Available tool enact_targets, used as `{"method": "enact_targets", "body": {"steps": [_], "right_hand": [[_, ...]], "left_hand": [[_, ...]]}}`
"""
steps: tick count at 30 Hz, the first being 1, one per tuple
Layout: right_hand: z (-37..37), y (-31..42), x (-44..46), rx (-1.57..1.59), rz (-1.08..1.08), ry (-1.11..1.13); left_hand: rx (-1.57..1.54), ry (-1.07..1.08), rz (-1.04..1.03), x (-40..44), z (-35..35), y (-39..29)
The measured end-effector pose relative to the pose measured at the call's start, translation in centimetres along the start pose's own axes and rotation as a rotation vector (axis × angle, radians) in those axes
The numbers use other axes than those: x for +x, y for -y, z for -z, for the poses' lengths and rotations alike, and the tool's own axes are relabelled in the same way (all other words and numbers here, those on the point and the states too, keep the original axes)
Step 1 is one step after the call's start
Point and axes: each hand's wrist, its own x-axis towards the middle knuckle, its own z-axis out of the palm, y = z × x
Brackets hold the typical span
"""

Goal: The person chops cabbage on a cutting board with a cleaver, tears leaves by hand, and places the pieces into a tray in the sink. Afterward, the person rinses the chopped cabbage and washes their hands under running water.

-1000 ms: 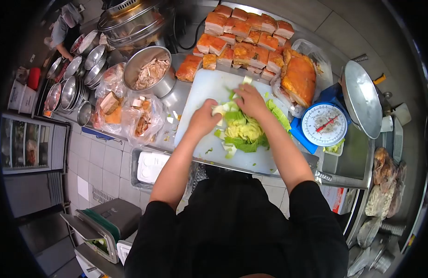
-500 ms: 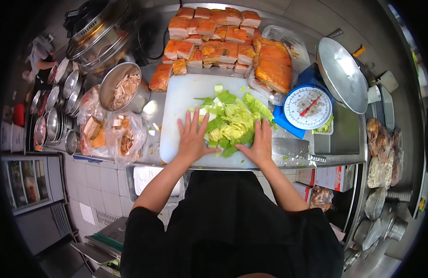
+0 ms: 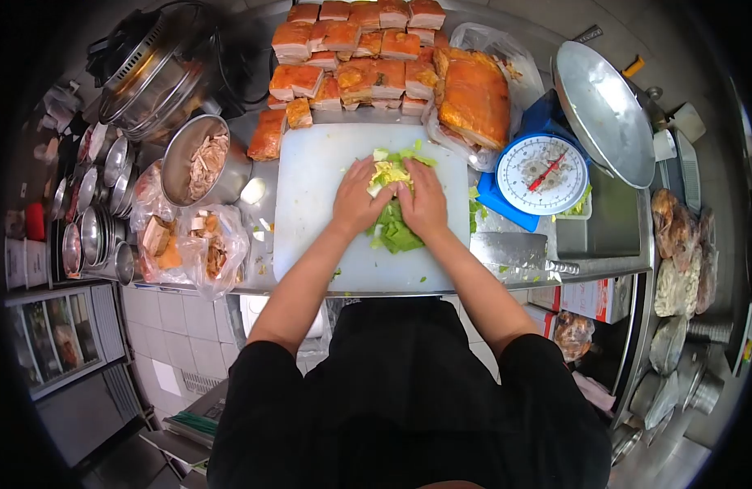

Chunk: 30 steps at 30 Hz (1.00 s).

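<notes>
On the white cutting board (image 3: 307,163) lies a heap of chopped napa cabbage (image 3: 399,232), pale yellow at the top and greener toward me. My left hand (image 3: 357,197) is cupped round the heap's left side, and my right hand (image 3: 425,202) curls round its right side. The thumbs nearly meet over the leaves, which are squeezed between both palms. Some green leaf sticks out below the hands and small bits show beyond the fingertips. A cleaver (image 3: 513,248) lies flat on the steel counter, right of the board.
Roast pork pieces (image 3: 356,77) are stacked behind the board, beside a larger pork slab (image 3: 474,98). A blue dial scale (image 3: 542,174) with a metal pan (image 3: 602,114) stands right. Left are a steel pot (image 3: 174,163) of sliced meat and plastic bags (image 3: 213,248) of meat.
My hands have come from flat and spread at the heap's sides to close together around it. The cabbage is now gathered into a narrower pile, with a few scraps left at the right edge.
</notes>
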Motion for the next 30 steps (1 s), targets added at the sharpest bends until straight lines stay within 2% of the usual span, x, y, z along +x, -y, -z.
{"method": "enact_targets", "body": {"steps": [2, 4, 6, 8, 9, 10, 13, 15, 17, 18, 20, 22, 28, 30], "right_hand": [[-1.9, 1.2, -0.2, 0.04, 0.036, -0.074], [-3.6, 2.7, -0.3, 0.279, -0.074, -0.172], [-5.5, 4.0, 0.0, 0.357, -0.115, -0.207], [-7.6, 4.7, 0.6, 0.835, -0.422, -0.204], [-7.6, 5.0, 1.2, 0.869, -0.451, -0.18], [-7.5, 5.5, 1.6, 0.859, -0.449, -0.197], [-4.9, 7.4, 2.2, 0.886, -0.359, -0.127], [-0.6, 9.7, 2.5, 0.865, -0.257, -0.153], [7.0, 10.7, 2.0, 0.758, -0.115, -0.218], [10.4, 11.7, 1.3, 0.699, -0.036, -0.215], [15.8, 10.8, -0.5, 0.714, 0.0, -0.26], [20.2, 7.9, -2.6, 0.739, 0.04, -0.294], [33.0, -6.9, -8.6, 0.766, -0.16, -0.433], [36.2, -12.2, -8.8, 0.948, -0.421, -0.524]], "left_hand": [[-0.372, -0.184, 0.369, -0.7, 0.0, -2.5], [-0.493, -0.246, 0.422, -1.1, -1.0, -2.8], [-0.921, -0.479, 0.534, -0.9, -2.1, -2.4], [-0.968, -0.527, 0.544, -0.4, -0.8, -3.5], [-1.014, -0.577, 0.623, -0.3, -0.5, -3.2], [-1.063, -0.626, 0.701, -0.1, -0.3, -3.0], [-1.023, -0.668, 0.635, -0.2, 0.4, -3.3], [-0.955, -0.694, 0.565, 0.5, 2.4, -7.8], [-1.207, -0.646, 0.377, 2.2, 4.7, -16.4], [-1.238, -0.549, 0.3, 2.2, 4.5, -18.1], [-1.223, -0.494, 0.135, 2.8, 3.4, -23.3], [-1.187, -0.457, 0.107, 3.2, -0.1, -27.2], [-1.12, -0.237, -0.007, 7.9, -15.4, -38.6], [-1.167, -0.104, 0.251, 10.6, -21.1, -42.2]]}}
